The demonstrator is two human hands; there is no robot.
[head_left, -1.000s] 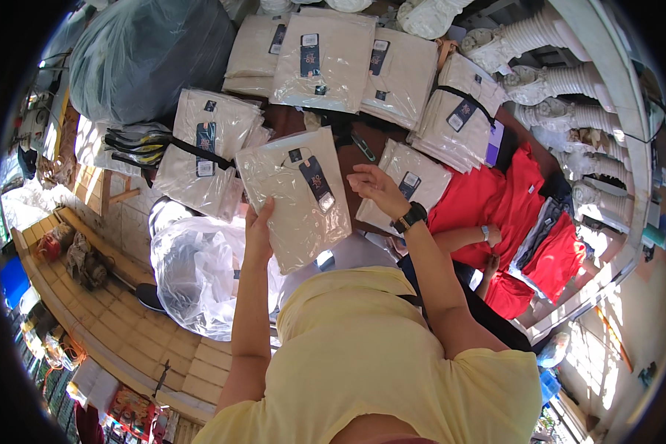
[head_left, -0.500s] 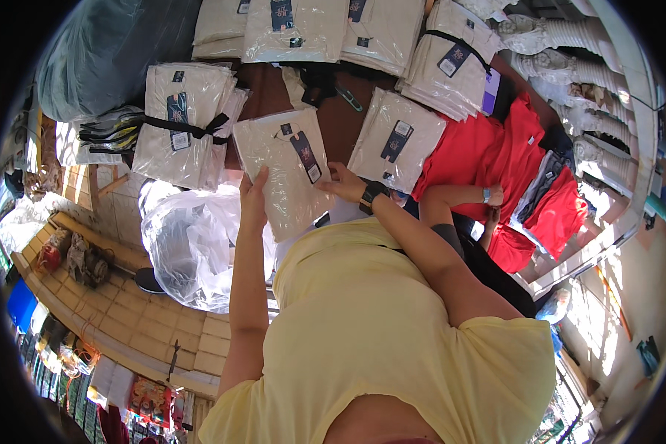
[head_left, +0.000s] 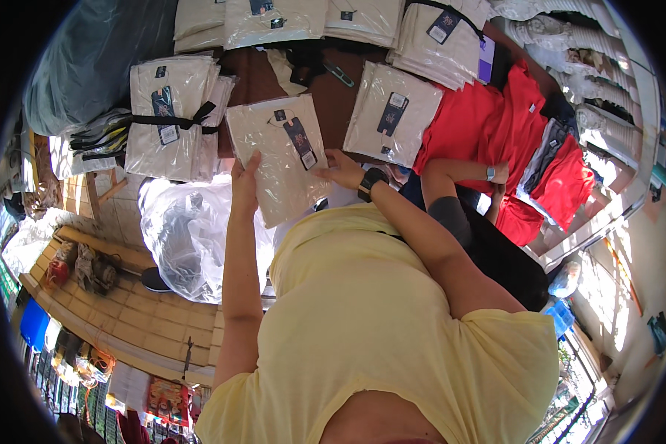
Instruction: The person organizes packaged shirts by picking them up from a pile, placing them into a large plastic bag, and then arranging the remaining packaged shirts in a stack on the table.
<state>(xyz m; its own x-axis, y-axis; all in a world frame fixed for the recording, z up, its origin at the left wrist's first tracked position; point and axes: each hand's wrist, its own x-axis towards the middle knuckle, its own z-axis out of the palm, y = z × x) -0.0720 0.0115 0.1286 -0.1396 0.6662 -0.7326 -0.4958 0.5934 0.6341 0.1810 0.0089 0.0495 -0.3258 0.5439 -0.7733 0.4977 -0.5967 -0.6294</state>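
Observation:
A cream folded garment in a clear plastic bag (head_left: 270, 174), with a dark hang tag (head_left: 300, 143) on its front, is held up between my two hands, near the table's front edge. My left hand (head_left: 247, 180) grips its left edge, thumb on the front. At the right edge, beside the tag's lower end, my right hand (head_left: 343, 170) pinches the bag; a black watch is on that wrist. Just right of it lies a similar bagged garment stack (head_left: 392, 115). To the left is a bagged stack tied with a black strap (head_left: 172, 120).
More bagged cream stacks (head_left: 274, 26) line the table's far side, near a dark clip (head_left: 339, 73). A co-worker's hand (head_left: 500, 173) rests by red garments (head_left: 470, 129) at the right. A clear plastic bag (head_left: 196, 240) hangs below left. Large grey plastic (head_left: 89, 66) stands far left.
The whole view has shifted slightly, so the table things appear higher. Both hands keep their hold on the bagged garment, which stays almost in the same place over the table.

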